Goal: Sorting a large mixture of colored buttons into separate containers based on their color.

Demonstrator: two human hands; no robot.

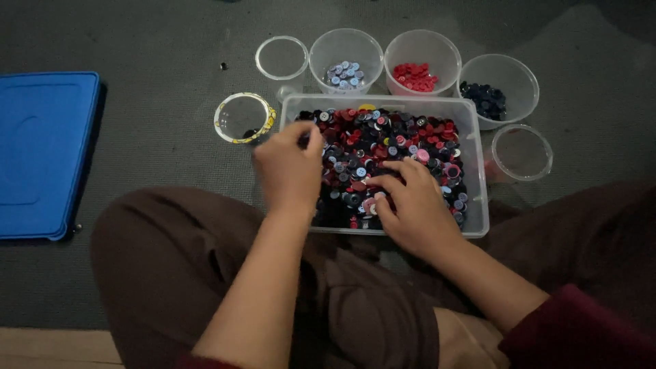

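A blue case (44, 154) lies at the far left on the grey floor (164, 55). Next comes a yellow-rimmed cup (244, 117), with one dark button in it, and an empty clear cup (282, 57) behind. The left hand (288, 171) hovers at the tub's left edge, its grip pinched closed on what looks like a dark button, though the piece is mostly hidden. The tub (478, 205) sits between the knees, heaped with mixed buttons (383, 147). The right hand (410, 201) rests in the pile, fingers curled and spreading; whether its grip holds anything I cannot tell. Behind stand bowls of pale blue (344, 74), red (415, 76) and navy buttons (484, 99), then an empty cup (521, 152). To sort well, I judge: pinch one button, check its colour, keep the pile spread thin.
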